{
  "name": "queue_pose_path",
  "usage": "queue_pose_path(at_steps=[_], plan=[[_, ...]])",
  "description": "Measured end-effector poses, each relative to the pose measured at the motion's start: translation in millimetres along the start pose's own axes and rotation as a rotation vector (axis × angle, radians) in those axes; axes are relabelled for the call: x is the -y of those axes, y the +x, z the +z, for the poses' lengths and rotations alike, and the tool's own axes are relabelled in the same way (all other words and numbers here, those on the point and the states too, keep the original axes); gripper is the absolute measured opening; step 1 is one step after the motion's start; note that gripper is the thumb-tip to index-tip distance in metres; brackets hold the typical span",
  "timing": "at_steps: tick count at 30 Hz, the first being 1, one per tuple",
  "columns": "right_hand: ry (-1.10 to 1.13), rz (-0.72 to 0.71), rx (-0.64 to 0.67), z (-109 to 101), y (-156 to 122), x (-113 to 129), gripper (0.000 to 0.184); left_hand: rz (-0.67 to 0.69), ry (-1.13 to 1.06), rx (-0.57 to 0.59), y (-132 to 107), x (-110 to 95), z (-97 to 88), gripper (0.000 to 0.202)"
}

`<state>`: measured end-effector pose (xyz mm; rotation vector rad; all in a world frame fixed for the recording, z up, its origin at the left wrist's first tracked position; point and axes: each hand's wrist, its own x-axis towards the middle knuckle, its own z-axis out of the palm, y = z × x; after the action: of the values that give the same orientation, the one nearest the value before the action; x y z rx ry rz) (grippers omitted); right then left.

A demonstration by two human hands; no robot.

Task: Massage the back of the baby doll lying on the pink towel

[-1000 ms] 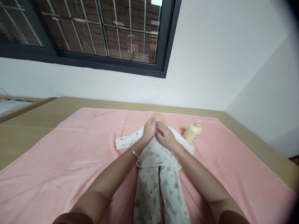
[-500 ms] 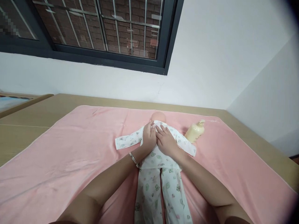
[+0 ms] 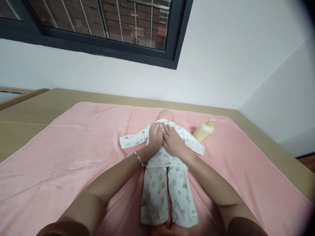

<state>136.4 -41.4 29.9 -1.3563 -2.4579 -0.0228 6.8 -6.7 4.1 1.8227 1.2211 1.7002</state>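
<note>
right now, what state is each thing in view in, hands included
Left hand: open, laid on the top
Right hand: open, laid on the top beside the left
Doll: lying down, arms out
Patterned top: on the doll
Patterned trousers: on the doll
Pump bottle: appears upright
Pink cloth: spread out, slightly wrinkled
Bracelet: worn on the left wrist
Window: cannot tell if fully shut

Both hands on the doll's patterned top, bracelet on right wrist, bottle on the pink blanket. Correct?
No: head view shows the bracelet on the left wrist, not the right. Left hand and right hand on the doll's top, bottle on the pink blanket: correct.
</note>
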Motion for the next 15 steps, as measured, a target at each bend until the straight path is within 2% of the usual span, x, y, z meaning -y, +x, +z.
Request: queue_pose_path(at_steps=[2, 5, 7, 8, 12, 15], plan=[[0.089, -0.073, 0.03, -3.1, 5.5, -14.9, 0.053, 0.021, -0.011, 0.007, -0.2, 0.0, -0.2, 0.037], [0.102, 0.118, -0.033, -3.4, 7.1, -22.4, 0.059, 0.02, -0.012, 0.003, -0.3, -0.6, -0.3, 0.036], [0.036, 0.256, -0.079, -1.0, 2.5, -11.6, 0.063, 0.008, 0.019, 0.014, -0.1, -0.6, -0.3, 0.031], [0.007, 0.271, -0.085, 0.3, -0.4, -3.7, 0.061, 0.001, 0.038, 0.027, 0.1, -0.5, -0.3, 0.027], [0.043, 0.092, -0.035, 2.4, -2.8, 15.0, 0.05, -0.082, 0.05, 0.049, -0.1, 0.9, 0.1, 0.024], [0.13, 0.15, -0.106, 3.0, 8.0, 2.3, 0.045, -0.128, 0.021, 0.032, -1.1, 1.6, 1.3, 0.03]])
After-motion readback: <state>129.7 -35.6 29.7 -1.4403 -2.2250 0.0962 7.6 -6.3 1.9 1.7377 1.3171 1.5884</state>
